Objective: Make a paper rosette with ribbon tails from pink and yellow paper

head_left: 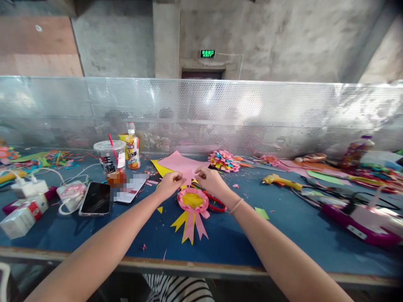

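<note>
**Pinching pink paper above the rosette**

Working at the blue table [283,235], both hands met over the near edge of a pink paper sheet [181,163]. The left hand [169,183] had its fingers closed in a pinch on the sheet's lower edge; the right hand [211,179] pinched the same edge just beside it, fingertips nearly touching those of the left. A thin bracelet [236,205] sat on the right wrist.

The pink sheet lay flat, partly over a yellow sheet [160,167] showing at its left side. Just below the hands lay a paper rosette [192,201], pink ruffled rim with a yellow centre and pink and yellow ribbon tails pointing toward the near table edge. Red-handled scissors [215,203] lay just beside the rosette, partly under the right hand.

Left of the hands: a dark phone [96,198] lying flat, a clear plastic cup [110,156] with a red straw, and a small bottle [132,149] behind it. Further back, a multicoloured paper flower [223,160]. To the right, well apart from the hands, a yellow glue gun [278,180]. A perforated metal screen [283,113] ran along the far table edge.
</note>
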Tool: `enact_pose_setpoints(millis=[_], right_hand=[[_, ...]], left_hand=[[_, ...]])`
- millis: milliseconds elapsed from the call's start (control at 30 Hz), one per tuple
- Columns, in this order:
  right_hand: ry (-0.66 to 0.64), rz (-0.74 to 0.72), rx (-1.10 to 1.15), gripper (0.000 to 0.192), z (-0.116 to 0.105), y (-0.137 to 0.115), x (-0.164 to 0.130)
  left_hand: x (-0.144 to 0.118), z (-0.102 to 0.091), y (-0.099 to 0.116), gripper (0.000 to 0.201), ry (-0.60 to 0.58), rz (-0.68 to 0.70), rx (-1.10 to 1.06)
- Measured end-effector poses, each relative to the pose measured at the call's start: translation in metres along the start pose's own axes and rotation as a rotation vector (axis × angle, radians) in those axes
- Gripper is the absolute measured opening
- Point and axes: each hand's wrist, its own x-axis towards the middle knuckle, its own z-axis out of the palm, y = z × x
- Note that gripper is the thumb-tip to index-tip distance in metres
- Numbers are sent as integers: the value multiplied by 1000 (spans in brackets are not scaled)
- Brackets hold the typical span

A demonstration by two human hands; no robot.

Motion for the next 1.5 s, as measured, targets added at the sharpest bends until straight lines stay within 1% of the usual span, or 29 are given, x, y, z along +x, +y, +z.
enact_pose_setpoints(millis=[67,100,200,233,267,300,367,433,567,667,733,833,900,967,1033,1167,1267,1367,1500], right_hand=[[-98,-11,-258,9,-15,6,-2],[-189,11,-343,7,-21,11,-3],[-586,159,-414,14,-31,24,-7],[-666,200,-417,16,-31,28,-8],[-712,236,-419,15,-29,31,-9],[-725,260,-420,14,-27,33,-9],[-714,274,-412,12,-24,35,-10],[-711,276,-409,12,-23,36,-9],[-713,296,-464,13,-30,37,-8],[-618,282,-535,17,-40,40,-5],[-567,274,-544,23,-47,41,-3],[-514,245,-444,36,-54,42,0],[-439,201,-362,44,-55,39,0],[-356,157,-316,48,-52,35,0],[-307,127,-284,48,-45,28,-1],[-317,92,-204,47,-26,11,-6],[-305,85,-162,43,-14,-2,-11],[-281,75,-167,41,-8,-11,-14],[-266,71,-196,41,-5,-15,-14]], left_hand=[[3,-2,-4,20,65,-93,-85],[4,-3,-6,19,101,-144,-143],[8,-6,-12,20,218,-259,-347],[9,-6,-13,21,256,-284,-411],[9,-6,-14,22,289,-309,-468],[10,-6,-16,23,318,-334,-515],[11,-6,-17,23,355,-370,-586],[12,-5,-18,22,374,-377,-636],[12,-5,-20,19,392,-347,-686],[12,-6,-21,20,387,-322,-705],[11,-7,-21,21,383,-318,-715],[12,-9,-20,23,409,-337,-723],[12,-10,-18,24,432,-342,-721],[12,-10,-17,25,435,-335,-723],[12,-9,-16,25,430,-325,-732],[10,-8,-12,26,424,-319,-773],[9,-8,-7,27,393,-309,-836],[8,-8,-1,27,354,-311,-882],[6,-7,3,27,323,-311,-891]])
